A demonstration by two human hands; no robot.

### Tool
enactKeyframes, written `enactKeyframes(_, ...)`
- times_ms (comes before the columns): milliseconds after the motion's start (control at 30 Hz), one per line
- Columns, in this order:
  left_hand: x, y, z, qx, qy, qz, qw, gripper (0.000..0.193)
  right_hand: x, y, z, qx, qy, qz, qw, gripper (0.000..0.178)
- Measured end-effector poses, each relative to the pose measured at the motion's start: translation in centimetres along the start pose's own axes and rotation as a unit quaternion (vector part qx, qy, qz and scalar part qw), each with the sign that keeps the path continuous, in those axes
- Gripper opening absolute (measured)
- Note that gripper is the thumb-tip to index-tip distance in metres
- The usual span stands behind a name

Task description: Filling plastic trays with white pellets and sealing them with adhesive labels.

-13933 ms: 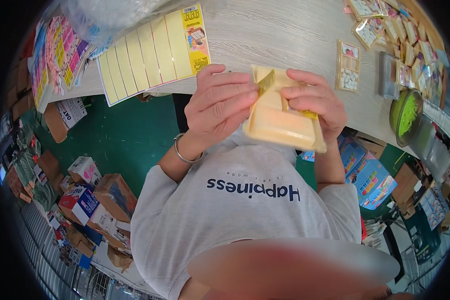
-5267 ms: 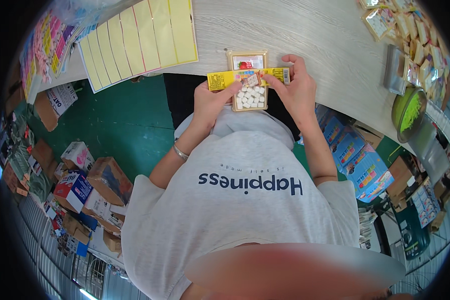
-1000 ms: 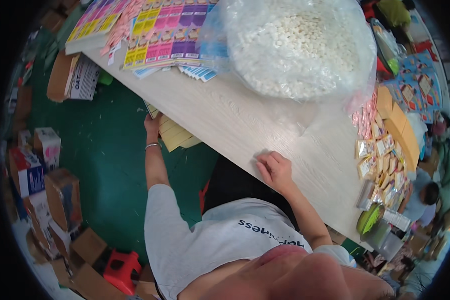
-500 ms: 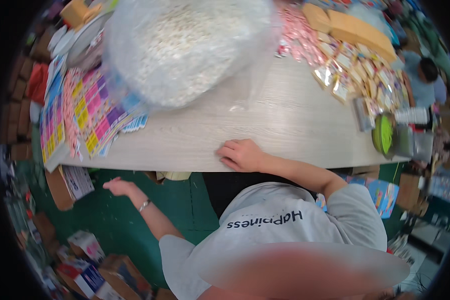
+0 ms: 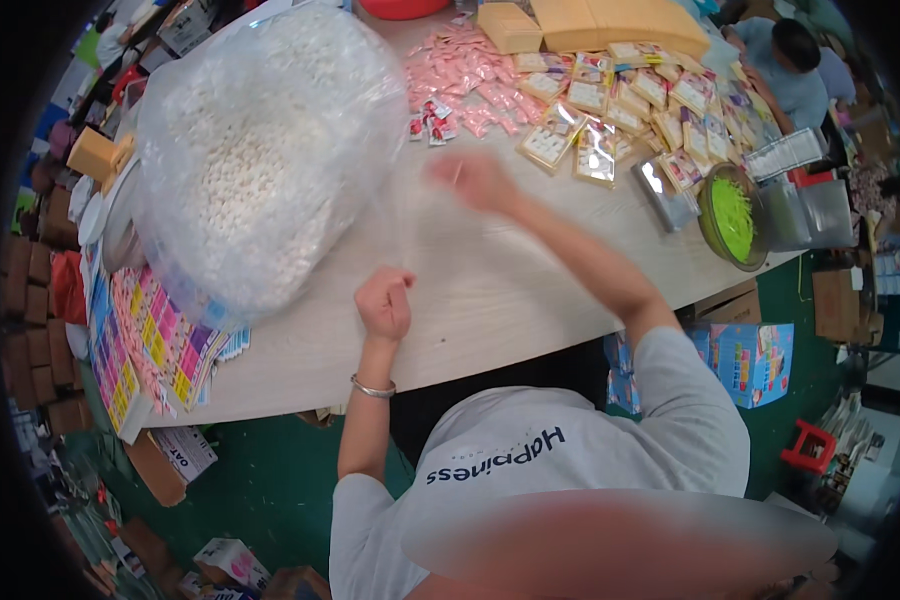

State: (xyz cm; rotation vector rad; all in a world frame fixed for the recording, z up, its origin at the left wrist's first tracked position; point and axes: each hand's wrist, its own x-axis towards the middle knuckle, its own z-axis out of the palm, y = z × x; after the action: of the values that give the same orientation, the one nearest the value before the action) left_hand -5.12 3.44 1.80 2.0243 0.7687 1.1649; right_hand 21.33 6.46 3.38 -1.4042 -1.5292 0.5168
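My left hand (image 5: 383,303), a metal bangle at its wrist, hovers over or rests on the near part of the table (image 5: 470,330). Its fingers are curled closed, and nothing shows in them. My right hand (image 5: 470,181) is farther out, smeared by motion, so its fingers and anything in them cannot be made out. It is nearest to small red-and-white packets (image 5: 438,128) and a heap of pink sachets (image 5: 465,70). Left of both hands lies a large clear plastic bag (image 5: 345,170) full of small white pieces (image 5: 240,180).
Flat clear-topped packs (image 5: 595,150) are heaped at the far right, beside a bowl of bright green material (image 5: 733,220) and a clear box (image 5: 665,195). Colourful printed sheets (image 5: 160,340) lie at the left edge. A person (image 5: 785,75) sits beyond the right side. Cartons (image 5: 750,362) stand below.
My left hand has come from beyond the table's edge to over the table, its fingers now curled. My right hand has moved farther out. The view has shifted, with the bag now more left.
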Motion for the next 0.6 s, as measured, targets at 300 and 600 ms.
enactKeyframes(300, 0.3, -0.5, 5.0, 0.039, -0.070, -0.102, 0.992, 0.015, 22.2, 15.7, -19.1, -0.537, 0.233, 0.230, 0.777, 0.068)
enactKeyframes(600, 0.9, -0.4, 5.4, 0.049, -0.087, -0.102, 0.990, 0.011, 23.2, 11.9, -19.2, -0.472, -0.025, 0.368, 0.801, 0.094)
